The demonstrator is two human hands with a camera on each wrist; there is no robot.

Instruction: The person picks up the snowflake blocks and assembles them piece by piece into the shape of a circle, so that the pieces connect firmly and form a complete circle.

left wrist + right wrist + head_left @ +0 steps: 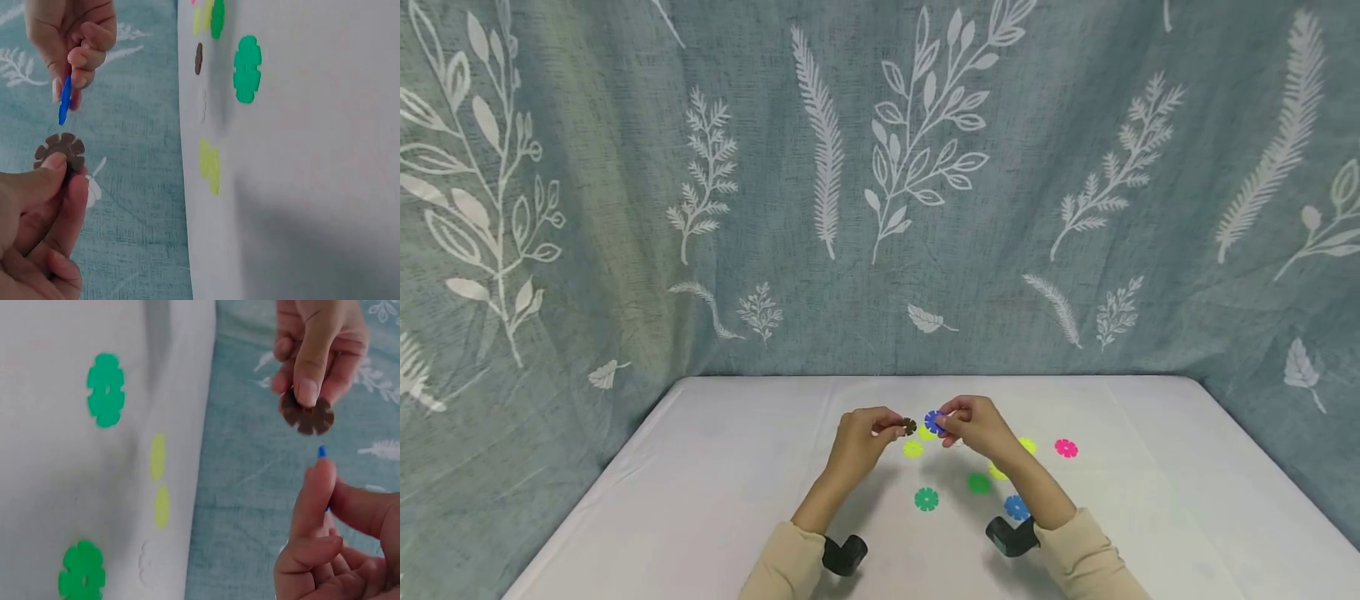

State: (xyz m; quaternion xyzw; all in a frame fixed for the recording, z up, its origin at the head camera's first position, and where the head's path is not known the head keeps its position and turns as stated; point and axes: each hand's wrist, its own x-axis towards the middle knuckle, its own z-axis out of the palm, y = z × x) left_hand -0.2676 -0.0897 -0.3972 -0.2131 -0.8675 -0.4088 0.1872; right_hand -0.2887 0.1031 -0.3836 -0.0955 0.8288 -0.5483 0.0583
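Between thumb and fingers my left hand (863, 437) pinches a brown notched disc (60, 150), flower-shaped with slots round its rim. My right hand (976, 427) pinches a blue notched disc (934, 422) of the same kind. Both discs are held up above the table, facing each other with a small gap. In the left wrist view the blue disc (64, 100) is seen edge-on, while the brown one shows its flat face. Fingers cover most of the blue disc (322, 452) in the right wrist view.
On the white table (700, 483) lie several loose discs: green (927, 499), darker green (979, 483), blue (1017, 507), pink (1066, 448) and yellow (913, 449). A white disc (145, 562) and another brown disc (199, 59) lie there too. A patterned curtain (865, 317) hangs behind.
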